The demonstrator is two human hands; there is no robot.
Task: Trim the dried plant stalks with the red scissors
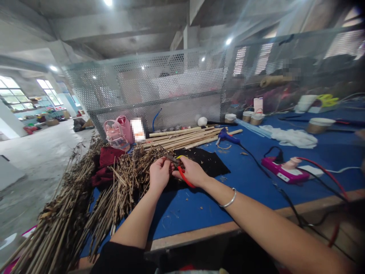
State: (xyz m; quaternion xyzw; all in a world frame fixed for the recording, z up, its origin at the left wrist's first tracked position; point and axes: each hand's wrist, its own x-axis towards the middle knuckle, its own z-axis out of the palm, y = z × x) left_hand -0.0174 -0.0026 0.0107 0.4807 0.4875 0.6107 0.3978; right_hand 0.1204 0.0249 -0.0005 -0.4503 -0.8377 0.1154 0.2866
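My right hand (192, 173) is closed round the handles of red-and-yellow-handled shears (186, 178), whose dark metal jaws point left toward my other hand. Close beside the jaws, my left hand (160, 173) has its fingers pinched together; what lies between them is too small to make out. Both hands are above a black cloth (209, 161) strewn with plant scraps. Just left of them is a heap of dried plant stems (128, 179) with brown, crumpled heads.
More dried stems (61, 213) overhang the table's left side. Behind lie pale wooden sticks (176, 140), a pink bag (118, 131) and a perforated metal screen (159, 91). To the right are a blue glue gun (229, 137), a magenta power strip (285, 171) with trailing cables, and white cloth (293, 136).
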